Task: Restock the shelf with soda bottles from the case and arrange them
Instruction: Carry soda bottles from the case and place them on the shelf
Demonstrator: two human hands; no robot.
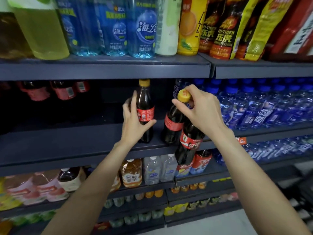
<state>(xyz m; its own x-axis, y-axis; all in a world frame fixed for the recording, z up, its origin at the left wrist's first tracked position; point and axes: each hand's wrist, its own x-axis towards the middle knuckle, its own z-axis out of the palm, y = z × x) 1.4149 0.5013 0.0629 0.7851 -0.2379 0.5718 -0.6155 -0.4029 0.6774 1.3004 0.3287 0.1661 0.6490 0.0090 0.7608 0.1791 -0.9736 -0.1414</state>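
A shop aisle, dark blue shelving stacked with drinks, and the action is on the middle shelf (76, 141), where a wide dark gap runs along the left stretch. Far left at the back, a few cola bottles (62, 92) sit deep in the shadow. Moving right, the left hand (133, 122) is wrapped around an upright cola bottle (145, 111) near the shelf's front edge, thumb across the front below the label, fingers curled behind, arm stretched up and forward. Just beside it, a second cola bottle (171, 122) stands on the shelf, leaning a touch. Then the right hand (201, 109), pinching the yellow cap (183, 95) of a third bottle, the hanging bottle (189, 143). Its base dangles below the shelf's front lip, long axis tilted, neck toward the shelf and bottom toward the person. That's the relation to watch: the open spot lies up and back from the base, so I'd say the bottle needs lifting clear of the lip first. Further right, packed blue water bottles (264, 107) fill the neighbouring shelf. The case is out of view.
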